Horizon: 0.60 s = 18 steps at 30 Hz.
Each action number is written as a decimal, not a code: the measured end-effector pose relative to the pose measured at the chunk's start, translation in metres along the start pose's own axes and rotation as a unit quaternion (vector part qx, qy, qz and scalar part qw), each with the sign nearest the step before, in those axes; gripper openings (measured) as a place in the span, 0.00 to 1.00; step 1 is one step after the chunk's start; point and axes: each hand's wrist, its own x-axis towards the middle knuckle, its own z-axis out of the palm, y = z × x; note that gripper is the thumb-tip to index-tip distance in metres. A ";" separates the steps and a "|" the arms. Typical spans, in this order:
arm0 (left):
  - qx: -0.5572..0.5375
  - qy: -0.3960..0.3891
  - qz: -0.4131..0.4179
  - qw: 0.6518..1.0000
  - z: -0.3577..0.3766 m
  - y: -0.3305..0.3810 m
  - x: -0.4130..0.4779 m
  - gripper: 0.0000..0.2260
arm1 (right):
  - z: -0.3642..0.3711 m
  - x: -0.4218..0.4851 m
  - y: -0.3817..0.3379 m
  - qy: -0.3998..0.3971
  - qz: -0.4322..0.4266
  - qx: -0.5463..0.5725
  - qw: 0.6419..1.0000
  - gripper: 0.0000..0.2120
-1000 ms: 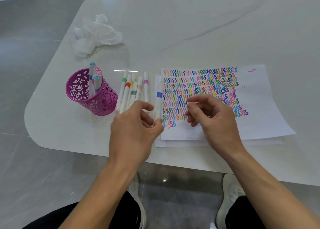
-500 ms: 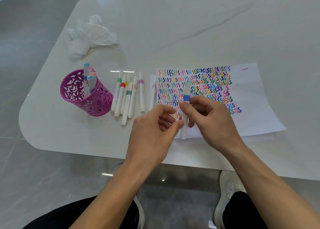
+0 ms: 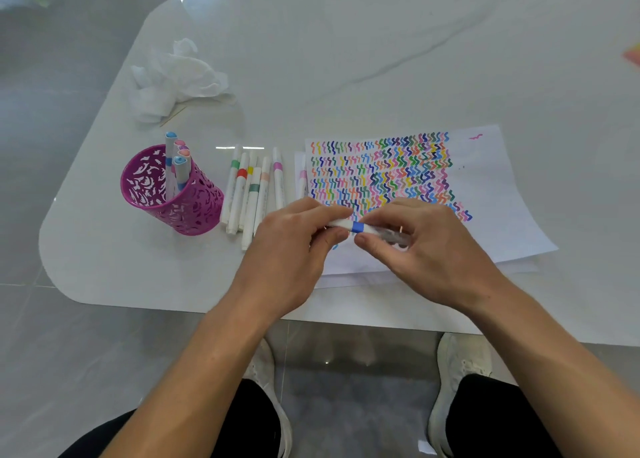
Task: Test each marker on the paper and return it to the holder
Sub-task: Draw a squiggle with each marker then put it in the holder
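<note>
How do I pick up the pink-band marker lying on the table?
Pinch the pink-band marker across its barrel near the band, coming straight down from above. It lies flat, a little apart from the other markers, so fingers fit on both sides; its near end is hidden behind the left hand.

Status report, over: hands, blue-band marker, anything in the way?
Left hand and right hand both pinch blue-band marker, held level over paper. Cap state hidden. Loose markers lie between holder and paper.
</note>
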 end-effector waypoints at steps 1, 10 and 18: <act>0.013 -0.010 0.002 1.000 -0.001 0.001 0.001 0.12 | -0.001 0.001 -0.002 -0.009 0.001 -0.006 1.000 0.07; 0.071 -0.083 0.024 0.994 0.001 0.003 0.001 0.11 | 0.001 -0.003 -0.007 -0.073 0.031 -0.059 0.995 0.19; 0.047 -0.048 0.019 0.998 0.017 -0.006 -0.008 0.09 | 0.013 -0.013 0.002 -0.082 0.052 -0.089 0.991 0.25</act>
